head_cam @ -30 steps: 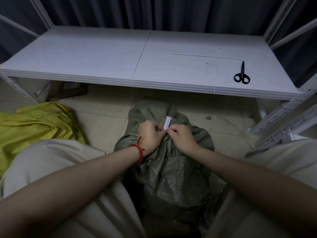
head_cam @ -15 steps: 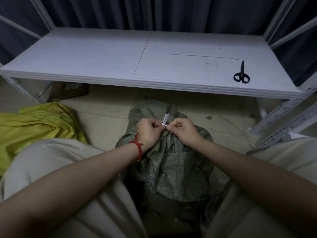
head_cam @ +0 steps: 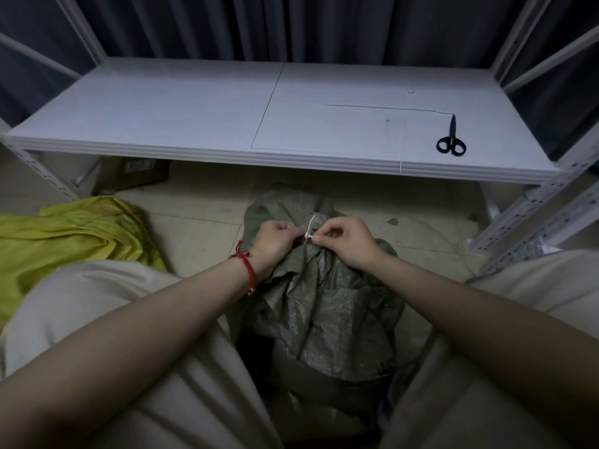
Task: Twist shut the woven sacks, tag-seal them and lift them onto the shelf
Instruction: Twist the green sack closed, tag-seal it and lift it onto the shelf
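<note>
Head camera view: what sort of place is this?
Likely a storeroom or packing corner: a white metal shelf against dark curtains, a green sack and a yellow sack on the tiled floor, and scissors lying on the shelf.

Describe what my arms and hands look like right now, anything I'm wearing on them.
Both forearms are bare, no sleeves in view. The left hand and right hand are gloveless; no rings show. A red cord bracelet with a knot and a small gold bead circles the left wrist.
</note>
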